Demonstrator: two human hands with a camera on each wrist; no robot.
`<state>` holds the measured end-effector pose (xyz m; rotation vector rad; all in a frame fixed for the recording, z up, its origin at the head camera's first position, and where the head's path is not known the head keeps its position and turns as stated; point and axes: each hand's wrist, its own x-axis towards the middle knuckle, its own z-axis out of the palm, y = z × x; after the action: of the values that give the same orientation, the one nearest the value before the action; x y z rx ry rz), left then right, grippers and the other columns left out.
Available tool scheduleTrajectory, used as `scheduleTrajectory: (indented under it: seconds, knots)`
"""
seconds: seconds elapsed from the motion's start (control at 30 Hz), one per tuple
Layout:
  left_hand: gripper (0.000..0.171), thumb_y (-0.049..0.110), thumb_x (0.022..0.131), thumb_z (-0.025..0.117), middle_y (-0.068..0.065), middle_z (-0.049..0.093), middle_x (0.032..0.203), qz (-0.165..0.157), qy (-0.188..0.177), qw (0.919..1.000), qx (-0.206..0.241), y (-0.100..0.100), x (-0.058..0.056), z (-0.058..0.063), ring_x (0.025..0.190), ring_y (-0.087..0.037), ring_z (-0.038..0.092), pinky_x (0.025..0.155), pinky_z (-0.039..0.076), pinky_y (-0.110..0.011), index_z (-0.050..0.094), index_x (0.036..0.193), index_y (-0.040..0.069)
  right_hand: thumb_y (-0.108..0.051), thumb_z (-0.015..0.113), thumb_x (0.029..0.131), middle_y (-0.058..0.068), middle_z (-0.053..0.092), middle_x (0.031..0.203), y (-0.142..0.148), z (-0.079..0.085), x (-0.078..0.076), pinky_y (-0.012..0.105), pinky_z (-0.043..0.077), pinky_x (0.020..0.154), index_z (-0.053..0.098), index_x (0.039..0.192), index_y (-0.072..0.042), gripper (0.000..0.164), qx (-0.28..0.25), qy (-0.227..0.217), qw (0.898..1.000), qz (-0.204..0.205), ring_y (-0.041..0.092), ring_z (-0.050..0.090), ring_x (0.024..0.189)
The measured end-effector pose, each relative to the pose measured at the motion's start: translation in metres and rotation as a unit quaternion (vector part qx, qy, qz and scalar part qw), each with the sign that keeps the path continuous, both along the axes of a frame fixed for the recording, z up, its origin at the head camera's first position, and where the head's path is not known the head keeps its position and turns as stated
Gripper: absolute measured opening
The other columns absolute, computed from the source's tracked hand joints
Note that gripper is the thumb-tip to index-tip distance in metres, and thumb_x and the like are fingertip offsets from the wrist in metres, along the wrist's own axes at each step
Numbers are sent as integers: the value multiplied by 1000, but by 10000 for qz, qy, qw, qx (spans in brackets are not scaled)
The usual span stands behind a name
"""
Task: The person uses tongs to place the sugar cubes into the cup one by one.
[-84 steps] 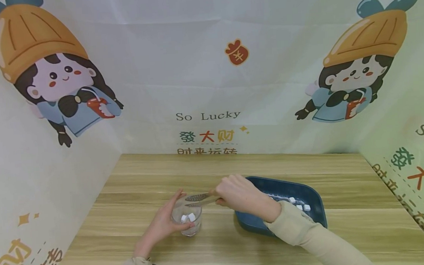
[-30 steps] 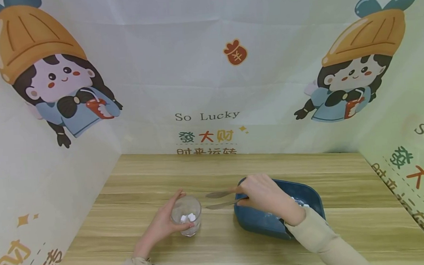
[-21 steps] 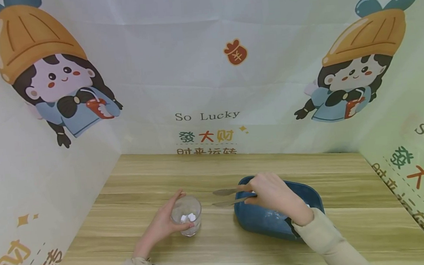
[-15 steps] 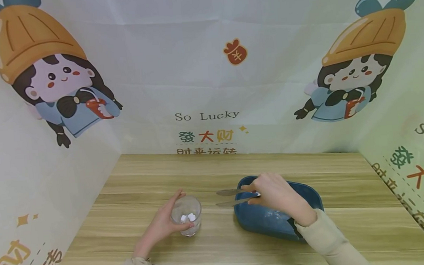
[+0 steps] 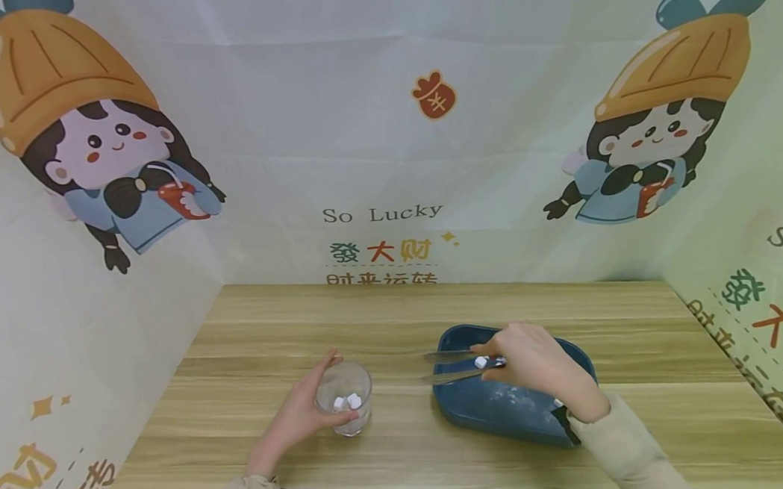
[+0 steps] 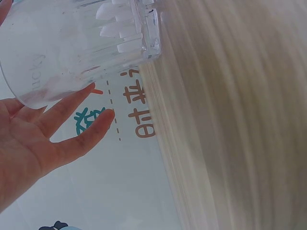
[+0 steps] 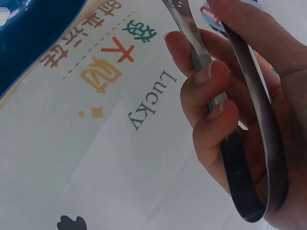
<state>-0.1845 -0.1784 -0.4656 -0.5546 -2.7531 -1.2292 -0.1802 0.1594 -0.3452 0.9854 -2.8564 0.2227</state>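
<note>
A clear glass point(image 5: 343, 389) with white cubes point(image 5: 354, 401) in its bottom stands on the table, left of centre. My left hand point(image 5: 303, 407) holds it from the left, thumb on the near side and fingers behind; some fingers stick out beside it in the left wrist view. My right hand point(image 5: 540, 359) grips metal tongs point(image 5: 450, 377) over the blue tray point(image 5: 483, 415). The tongs' arms are apart, their tips pointing left past the tray's rim. Between the arms, white cubes point(image 5: 482, 361) show in the tray. In the right wrist view, curled fingers hold the tongs point(image 7: 244, 177).
The wooden table point(image 5: 268, 319) meets a printed cloth backdrop point(image 5: 371, 126) at the back and both sides. Bare wood lies between the glass and the blue tray. My right forearm and hand hide part of the tray.
My right hand has moved the tongs rightward, from above the glass to over the blue tray. The left hand and glass have stayed in place. The tray appears slightly tilted compared with the earliest frame.
</note>
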Motion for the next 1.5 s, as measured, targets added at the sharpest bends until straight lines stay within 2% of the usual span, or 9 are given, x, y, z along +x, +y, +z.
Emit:
scheduleTrajectory:
  seconds: [0.3, 0.53, 0.77, 1.03, 1.2, 1.4, 1.5]
  knots:
    - [101, 33, 60, 80, -11, 46, 135, -18, 73, 10000, -27, 0, 1, 1, 123, -35, 41, 102, 33, -54, 25, 140, 6, -29, 75, 68, -3, 71, 91, 23, -4, -1, 14, 17, 35, 71, 97, -16, 32, -58, -44, 9993, -356, 0, 20, 37]
    - [101, 34, 60, 80, -11, 46, 135, -5, 131, 9999, -98, -1, 1, 0, 122, -35, 42, 101, 34, -55, 25, 140, 6, -28, 75, 67, -4, 71, 94, 40, -8, -3, 15, 19, 35, 73, 89, -15, 25, 72, -34, 9980, -628, 1, 25, 38]
    - [101, 34, 60, 80, -12, 46, 134, 2, 185, 9997, -130, -1, 0, -2, 121, -37, 42, 100, 34, -56, 25, 139, 5, -28, 74, 68, 0, 71, 95, 54, -7, -1, 15, 19, 34, 72, 91, -14, 27, 51, -223, 9964, -811, 0, 29, 36]
    - [101, 34, 60, 80, -12, 45, 135, 10, 141, 9998, -131, -1, 0, -3, 122, -37, 42, 101, 33, -57, 24, 140, 6, -27, 75, 68, 4, 71, 82, 70, -4, 0, 18, 27, 36, 70, 99, -9, 36, 182, -372, 9930, -1103, 0, 44, 44]
    - [101, 33, 60, 80, -12, 46, 134, -7, 179, 9998, -99, -1, 0, -2, 122, -37, 42, 101, 33, -56, 25, 139, 5, -26, 75, 68, -5, 64, 63, 79, -4, 0, 19, 27, 38, 70, 98, -9, 35, 355, -379, 9908, -1250, 2, 41, 47]
    - [101, 33, 60, 80, -13, 46, 134, -17, 206, 9998, -82, -1, -1, -3, 122, -36, 42, 100, 33, -56, 25, 139, 4, -25, 76, 66, -5, 64, 64, 89, -4, 0, 20, 34, 41, 70, 96, -7, 35, 528, -439, 9878, -1396, 4, 49, 51]
    - [102, 34, 59, 80, -13, 46, 134, -12, 210, 9997, -77, -1, -1, -3, 121, -37, 42, 100, 33, -56, 25, 139, 4, -24, 76, 66, -7, 58, 58, 94, -3, -1, 20, 32, 41, 71, 94, -7, 34, 598, -432, 9867, -1452, 5, 45, 50]
